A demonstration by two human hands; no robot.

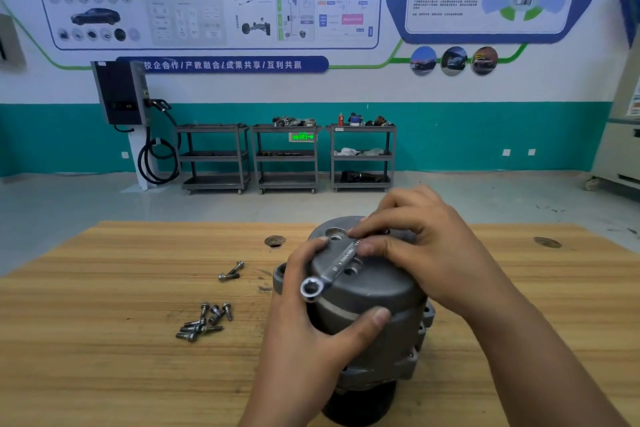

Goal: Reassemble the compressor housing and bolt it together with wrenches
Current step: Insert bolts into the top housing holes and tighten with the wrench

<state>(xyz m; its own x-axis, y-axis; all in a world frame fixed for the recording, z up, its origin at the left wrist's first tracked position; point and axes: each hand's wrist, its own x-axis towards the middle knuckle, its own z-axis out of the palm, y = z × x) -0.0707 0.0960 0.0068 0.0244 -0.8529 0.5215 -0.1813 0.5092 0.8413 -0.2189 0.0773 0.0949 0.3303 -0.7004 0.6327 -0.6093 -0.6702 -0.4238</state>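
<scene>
A poster-covered wall (346,90) with a teal band backs three grey carts (285,156) and a charger (119,94). On the wooden worktop (121,288) the compressor housing (374,291) stands near the front edge, the left hand (304,340) wrapped round its side in a full grip, the right hand (426,246) pinching a wrench (341,260) lying across its top. Loose bolts (204,321) lie to its left.

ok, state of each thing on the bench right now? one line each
compressor housing: upright on table
wrench: lying across housing top, ring end overhanging the edge
left hand: grips housing side
right hand: pinches wrench shank
bolt pile: loose on table, unfitted
two bolts: loose, farther back
</scene>
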